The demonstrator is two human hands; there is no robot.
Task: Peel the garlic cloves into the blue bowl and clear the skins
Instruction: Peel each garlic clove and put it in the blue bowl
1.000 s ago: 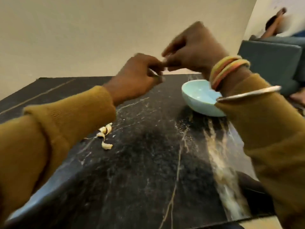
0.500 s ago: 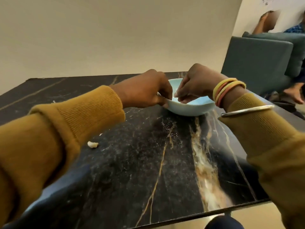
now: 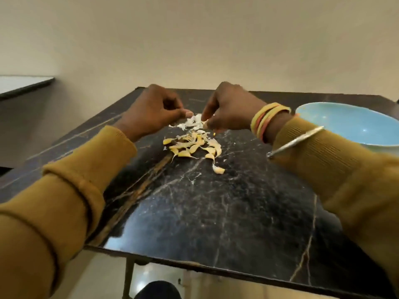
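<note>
Centre frame: left hand [image 3: 155, 113] and right hand [image 3: 231, 111], fingers curled, pinch white papery skins [image 3: 191, 124] above yellowish garlic pieces [image 3: 192, 146] on the counter [image 3: 216, 212]; blue bowl [image 3: 349, 128] at right edge. We judge a jerk scatters the light skins.

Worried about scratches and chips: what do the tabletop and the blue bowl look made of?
Tabletop: looks like polished black marble or a marble-look laminate; glossy reflections, white and gold veins. Blue bowl: probably glazed ceramic, possibly melamine; smooth, shiny highlight, thick rim.
</note>
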